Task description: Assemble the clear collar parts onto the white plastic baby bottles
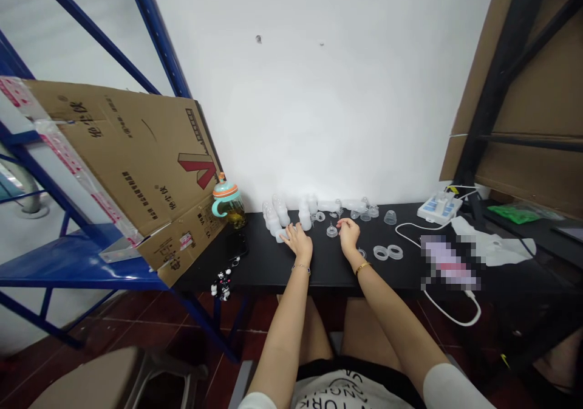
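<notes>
My left hand (298, 242) lies over the black table with its fingers spread, its fingertips at a white bottle (281, 235) at the front of a group of frosted bottles (272, 217). My right hand (349, 234) is bent with its fingers drawn together, beside a clear nipple piece (331, 231) that stands on the table. Whatever its fingertips hold, if anything, is too small to make out. Behind the hands are another upright bottle (305, 214) and several clear nipples and caps (365, 214). Clear rings (381, 253) lie right of my right hand.
A teal-lidded jug (228, 199) and a dark phone (237, 245) are on the left, by a large cardboard box (150, 166). At the right lie a power strip (439, 207), a white cable (407, 230), a blurred-out device (449, 263) and a white plastic sheet (496, 245).
</notes>
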`<state>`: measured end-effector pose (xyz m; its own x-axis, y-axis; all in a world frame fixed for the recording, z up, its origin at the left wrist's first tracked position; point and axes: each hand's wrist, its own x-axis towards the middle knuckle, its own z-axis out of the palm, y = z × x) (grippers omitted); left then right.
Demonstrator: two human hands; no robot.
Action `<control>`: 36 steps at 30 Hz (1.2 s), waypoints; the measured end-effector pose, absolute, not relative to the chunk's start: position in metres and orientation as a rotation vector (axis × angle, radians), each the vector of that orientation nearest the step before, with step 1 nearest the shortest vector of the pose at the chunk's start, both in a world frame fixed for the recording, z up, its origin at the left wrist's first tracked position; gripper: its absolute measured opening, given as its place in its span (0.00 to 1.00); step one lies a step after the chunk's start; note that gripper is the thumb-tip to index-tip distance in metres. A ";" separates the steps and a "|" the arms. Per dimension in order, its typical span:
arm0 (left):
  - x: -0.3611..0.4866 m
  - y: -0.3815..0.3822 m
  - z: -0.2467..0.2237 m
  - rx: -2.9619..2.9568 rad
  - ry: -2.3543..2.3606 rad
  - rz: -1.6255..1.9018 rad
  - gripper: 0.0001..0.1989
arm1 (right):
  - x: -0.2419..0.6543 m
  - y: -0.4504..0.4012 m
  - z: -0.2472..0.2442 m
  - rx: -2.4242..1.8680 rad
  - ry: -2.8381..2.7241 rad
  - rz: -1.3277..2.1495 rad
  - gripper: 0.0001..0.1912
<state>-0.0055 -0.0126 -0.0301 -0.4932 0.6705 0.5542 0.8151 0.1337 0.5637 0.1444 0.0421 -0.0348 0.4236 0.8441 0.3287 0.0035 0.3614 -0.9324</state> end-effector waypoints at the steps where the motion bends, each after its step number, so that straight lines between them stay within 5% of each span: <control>1: -0.005 -0.013 -0.031 -1.491 -2.238 -1.246 0.26 | 0.144 0.043 -0.035 -1.068 -0.984 0.681 0.14; 20: 0.005 -0.017 -0.026 -1.661 -2.143 -1.052 0.18 | 0.142 0.045 -0.038 -1.083 -0.864 0.829 0.10; 36: 0.010 -0.013 -0.024 -1.963 -1.864 -1.435 0.20 | 0.142 0.045 -0.038 -1.081 -0.838 0.862 0.10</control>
